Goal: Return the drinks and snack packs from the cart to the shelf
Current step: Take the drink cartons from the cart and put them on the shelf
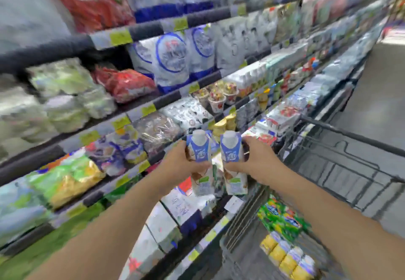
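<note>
I hold two white-and-blue drink cartons with white caps, upright and side by side, in front of the lower shelves. My left hand grips the left carton. My right hand grips the right carton. Both cartons hover above a lower shelf of white boxed drinks. The black wire cart stands to my right; inside it lie a green snack pack and a multipack of yellow-and-white small bottles.
Tiered shelves run diagonally from near left to far right, packed with bagged goods, yogurt cups and wrapped packs. Yellow price tags line the shelf edges. Grey aisle floor lies right of the cart.
</note>
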Demonstrator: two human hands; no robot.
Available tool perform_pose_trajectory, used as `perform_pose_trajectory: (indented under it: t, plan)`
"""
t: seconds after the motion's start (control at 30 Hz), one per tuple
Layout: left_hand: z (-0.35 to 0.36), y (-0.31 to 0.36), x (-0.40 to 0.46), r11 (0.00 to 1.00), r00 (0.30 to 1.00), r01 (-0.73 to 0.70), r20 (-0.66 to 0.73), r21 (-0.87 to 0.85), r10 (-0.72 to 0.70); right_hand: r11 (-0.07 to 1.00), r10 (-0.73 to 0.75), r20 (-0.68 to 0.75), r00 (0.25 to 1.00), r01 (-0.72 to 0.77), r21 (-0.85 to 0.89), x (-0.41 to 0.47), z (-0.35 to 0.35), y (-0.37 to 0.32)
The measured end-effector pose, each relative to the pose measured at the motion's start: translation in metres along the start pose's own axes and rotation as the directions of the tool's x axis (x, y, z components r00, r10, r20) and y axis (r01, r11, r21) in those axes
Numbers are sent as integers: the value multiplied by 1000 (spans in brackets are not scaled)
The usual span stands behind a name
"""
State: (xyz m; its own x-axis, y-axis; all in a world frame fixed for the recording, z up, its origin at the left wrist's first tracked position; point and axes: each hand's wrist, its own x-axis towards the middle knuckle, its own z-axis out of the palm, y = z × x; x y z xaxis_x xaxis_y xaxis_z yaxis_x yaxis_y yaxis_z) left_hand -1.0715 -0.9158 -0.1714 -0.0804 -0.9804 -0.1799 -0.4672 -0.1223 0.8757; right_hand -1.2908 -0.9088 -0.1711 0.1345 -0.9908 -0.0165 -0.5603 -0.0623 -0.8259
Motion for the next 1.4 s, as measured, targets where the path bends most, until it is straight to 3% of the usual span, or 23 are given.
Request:
perform_pose_trajectory:
  t: [0.17, 0.3, 0.5, 0.67, 1.0, 1.2, 1.4]
  plan:
    - [-114, -24, -86, 999, 974, -12, -228, -48, 1, 972, -226, 135, 965, 233, -31, -17, 69, -107]
    - [-200, -72, -176, 995, 909, 17, -412, -97, -56, 932, -342, 259, 903, 361, -25, -39, 159, -192]
    - [-330, -161, -339, 983, 768, 99, -617, -153, -173, 868, -468, 444, 764, 491, 70, -109, 337, -320]
    - [-423, -225, -473, 974, 639, 181, -736, -137, -223, 803, -557, 576, 598, 564, 191, -184, 476, -415]
    - [-535, -315, -638, 943, 364, 226, -876, -246, -315, 727, -639, 672, 375, 579, 368, -276, 671, -537]
    - [-595, -343, -664, 935, 275, 199, -899, -294, -341, 680, -680, 671, 296, 597, 425, -282, 735, -596]
    - [-657, -354, -669, 928, 190, 216, -919, -303, -344, 667, -700, 656, 282, 587, 460, -272, 776, -652]
